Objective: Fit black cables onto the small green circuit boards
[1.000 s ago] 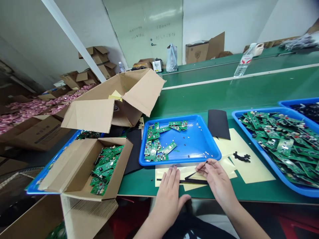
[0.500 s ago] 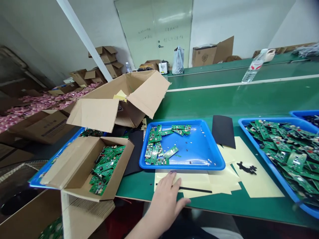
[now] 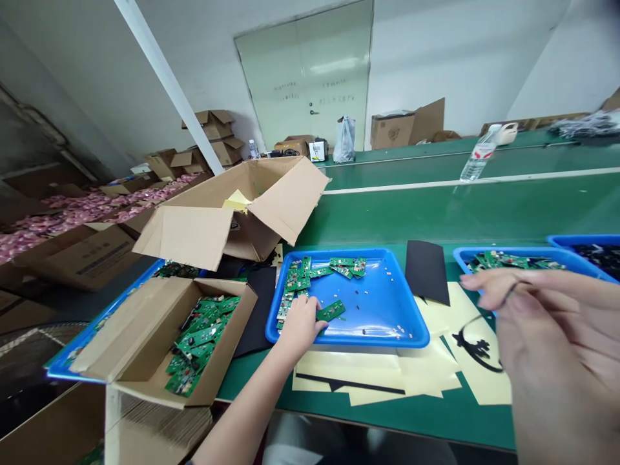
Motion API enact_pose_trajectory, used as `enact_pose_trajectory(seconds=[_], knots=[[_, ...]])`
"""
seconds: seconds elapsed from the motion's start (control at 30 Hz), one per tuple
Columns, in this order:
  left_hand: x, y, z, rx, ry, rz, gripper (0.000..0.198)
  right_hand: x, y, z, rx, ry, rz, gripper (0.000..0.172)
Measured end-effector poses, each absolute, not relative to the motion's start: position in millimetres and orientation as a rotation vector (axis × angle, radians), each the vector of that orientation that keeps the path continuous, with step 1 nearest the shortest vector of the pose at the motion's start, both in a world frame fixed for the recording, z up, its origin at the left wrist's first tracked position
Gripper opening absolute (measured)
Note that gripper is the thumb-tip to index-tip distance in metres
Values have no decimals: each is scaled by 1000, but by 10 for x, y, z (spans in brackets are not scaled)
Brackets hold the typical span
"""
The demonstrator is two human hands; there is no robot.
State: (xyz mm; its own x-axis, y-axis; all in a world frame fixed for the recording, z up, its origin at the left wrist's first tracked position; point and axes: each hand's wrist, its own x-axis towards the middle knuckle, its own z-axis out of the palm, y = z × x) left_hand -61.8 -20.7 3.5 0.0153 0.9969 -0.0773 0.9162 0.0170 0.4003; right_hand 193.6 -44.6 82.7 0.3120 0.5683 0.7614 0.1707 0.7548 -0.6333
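Note:
My left hand (image 3: pixel 299 323) reaches into the blue tray (image 3: pixel 411 344), its thumb and forefinger closed around the left end of a green circuit board (image 3: pixel 332 310). More boards lie beneath and behind the fingers, partly hidden. At the right, close to the camera, my right hand (image 3: pixel 547 342) pinches a thin black strip (image 3: pixel 461 332) between thumb and fingertip. The strip hangs in a curve over a yellow sheet, near a small clump of black pieces (image 3: pixel 477 349). Another straight black strip (image 3: pixel 349 383) rests on yellow backing sheets (image 3: pixel 378 395) before the tray.
An open carton (image 3: pixel 140 368) of circuit boards stands left, with a larger open box (image 3: pixel 285 194) behind. A black sheet (image 3: pixel 427 271) lies right of the tray. Two more blue trays (image 3: pixel 460 253) are at the right, partly behind my right hand. A water bottle (image 3: pixel 479 155) stands farther back.
My left hand has moved up from the yellow sheets into the tray and closed at a circuit board. My right hand has come into view, holding a black strip. The view has tilted slightly upward.

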Motion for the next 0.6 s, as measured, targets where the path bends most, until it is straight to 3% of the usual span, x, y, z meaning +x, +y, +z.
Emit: enact_pose_trajectory(seconds=[0.27, 0.6], knots=[[-716, -155, 147, 1788, 1737, 582, 16, 1512, -31, 1061, -507, -1428, 516, 32], [-717, -45, 974, 1563, 1130, 865, 2, 1434, 164, 958, -652, -1463, 601, 25]])
